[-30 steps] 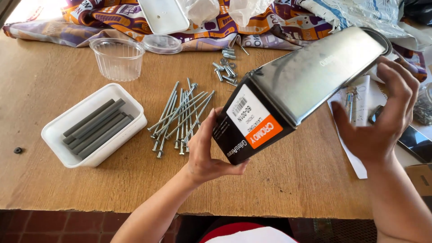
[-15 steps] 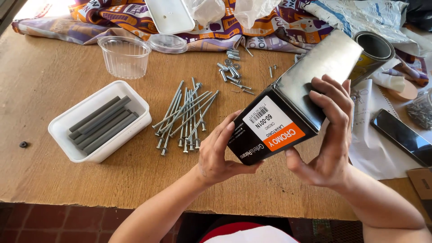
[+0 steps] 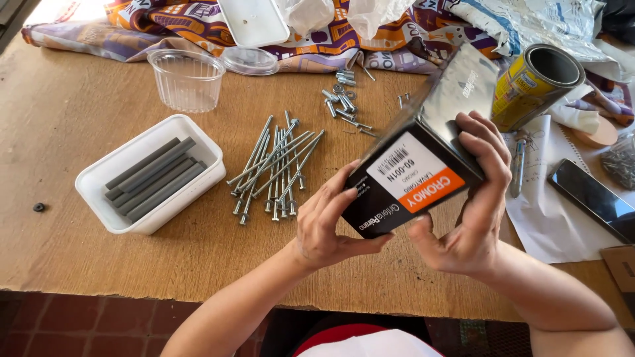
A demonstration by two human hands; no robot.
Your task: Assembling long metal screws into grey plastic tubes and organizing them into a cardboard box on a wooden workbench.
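Observation:
A long black and silver cardboard box (image 3: 423, 158) with a white and orange end label is held above the wooden table (image 3: 79, 119), its labelled end facing me. My left hand (image 3: 327, 221) grips the lower left corner of that end. My right hand (image 3: 473, 198) wraps the right side, fingers over the top edge. A pile of long silver screws (image 3: 274, 165) lies just left of the box.
A white tray (image 3: 99, 198) holding grey rods sits at the left, with a clear plastic cup (image 3: 186, 79) and lid (image 3: 250, 61) behind it. Small bolts (image 3: 344, 102) lie further back. A yellow can (image 3: 532, 86), paper, a pen and a phone (image 3: 592, 198) are at the right. Patterned cloth (image 3: 172, 26) covers the far edge.
The box has been drawn closer and tipped more upright. My right hand slid from the far end down to the labelled end.

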